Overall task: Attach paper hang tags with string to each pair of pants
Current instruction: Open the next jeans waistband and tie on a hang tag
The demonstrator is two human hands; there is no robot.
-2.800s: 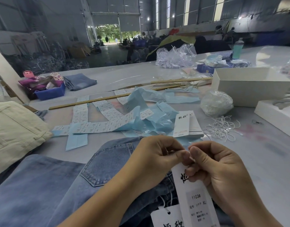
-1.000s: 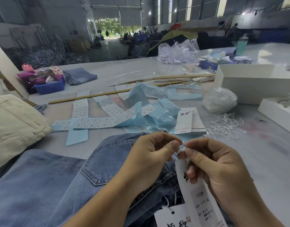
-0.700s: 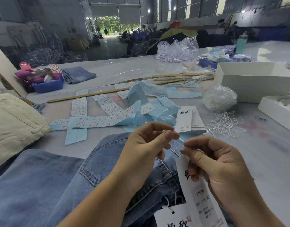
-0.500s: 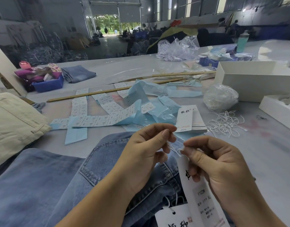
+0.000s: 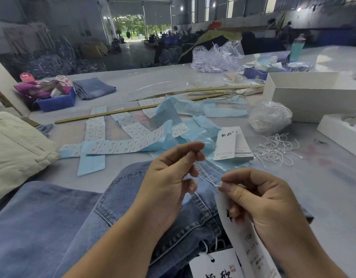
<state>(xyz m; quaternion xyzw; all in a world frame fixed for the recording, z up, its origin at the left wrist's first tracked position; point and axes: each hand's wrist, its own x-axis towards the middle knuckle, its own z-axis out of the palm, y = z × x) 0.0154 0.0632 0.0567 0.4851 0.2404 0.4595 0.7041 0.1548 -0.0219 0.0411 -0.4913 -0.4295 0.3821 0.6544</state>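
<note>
Left of the pinch, the left hand (image 5: 169, 177) lifts one end of the thin white string (image 5: 208, 178) between thumb and fingertip, so it pulls tight. Under both hands lie the blue jeans (image 5: 133, 197), thick and stitched, flat so they stay put. Just right, the right hand (image 5: 261, 199) pinches the string's other end and the top of the stiff paper hang tag (image 5: 247, 243), which hangs down.

Our only partly legible print: black brush characters on the stacked tags (image 5: 230, 143), rest unreadable.
</note>
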